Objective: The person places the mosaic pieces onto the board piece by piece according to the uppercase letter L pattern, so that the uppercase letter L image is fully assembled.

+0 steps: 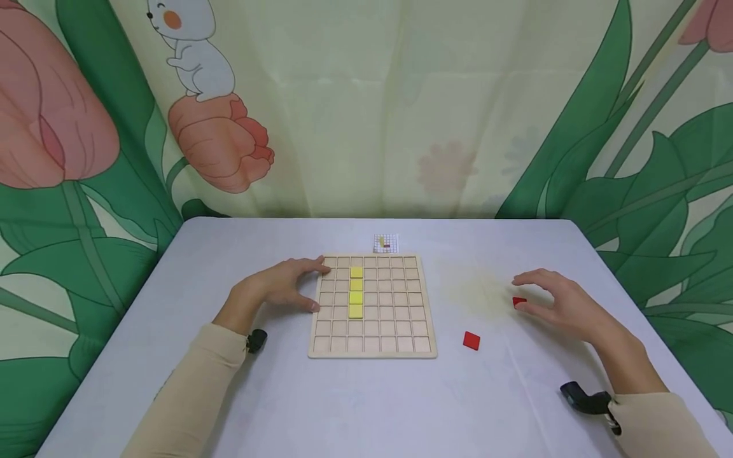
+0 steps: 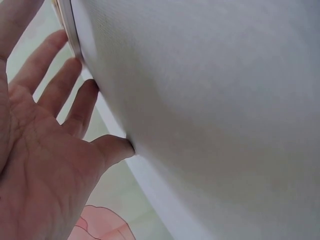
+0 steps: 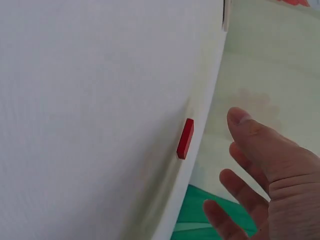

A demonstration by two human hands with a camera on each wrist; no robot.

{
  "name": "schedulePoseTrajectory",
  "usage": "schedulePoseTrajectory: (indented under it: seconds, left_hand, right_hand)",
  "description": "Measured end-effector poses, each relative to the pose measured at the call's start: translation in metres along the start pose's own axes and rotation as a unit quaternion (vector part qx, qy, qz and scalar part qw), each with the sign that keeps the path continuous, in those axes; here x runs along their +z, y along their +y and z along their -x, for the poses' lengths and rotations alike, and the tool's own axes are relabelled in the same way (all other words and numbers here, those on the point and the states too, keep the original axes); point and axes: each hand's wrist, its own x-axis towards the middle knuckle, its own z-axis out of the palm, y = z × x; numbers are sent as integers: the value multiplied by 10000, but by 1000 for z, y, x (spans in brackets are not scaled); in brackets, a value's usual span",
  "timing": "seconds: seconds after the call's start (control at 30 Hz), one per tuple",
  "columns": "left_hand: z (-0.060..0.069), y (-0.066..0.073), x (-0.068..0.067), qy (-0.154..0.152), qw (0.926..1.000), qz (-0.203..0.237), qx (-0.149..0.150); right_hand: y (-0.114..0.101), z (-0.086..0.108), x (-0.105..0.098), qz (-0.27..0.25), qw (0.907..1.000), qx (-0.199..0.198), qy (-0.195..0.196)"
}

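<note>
A wooden grid board (image 1: pixel 372 350) lies flat on the table, with several yellow square tiles (image 1: pixel 356 298) in one column left of its middle. My left hand (image 1: pixel 280 282) touches the board's left edge with spread fingers and thumb; the left wrist view shows the fingertips at that edge. Over the table's right side hovers my right hand (image 1: pixel 564 305), fingers apart and nothing held. Beneath it a red tile (image 1: pixel 518 301), partly hidden by the thumb, lies on the cloth; the right wrist view shows this red tile (image 3: pixel 185 139) apart from the fingers. Another red square tile (image 1: pixel 471 341) lies between board and right hand.
A small printed grid card (image 1: pixel 386 243) with yellow and red marks lies just behind the board. White cloth covers the table (image 1: pixel 372 407). A curtain (image 1: pixel 366 127) patterned with flowers and leaves hangs behind the table.
</note>
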Motion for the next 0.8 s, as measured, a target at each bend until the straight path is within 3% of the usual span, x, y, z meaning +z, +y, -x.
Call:
schedulePoseTrajectory:
  seconds: [0.23,0.8]
  left_hand:
    - [1,-1,1,15,10000,-46,-48]
    - [-1,-1,2,-60,9999,-139,15]
  right_hand:
    - [11,9,-7,-31,9989,462,-11]
    - [25,10,-3,-334,9904,1145,-695]
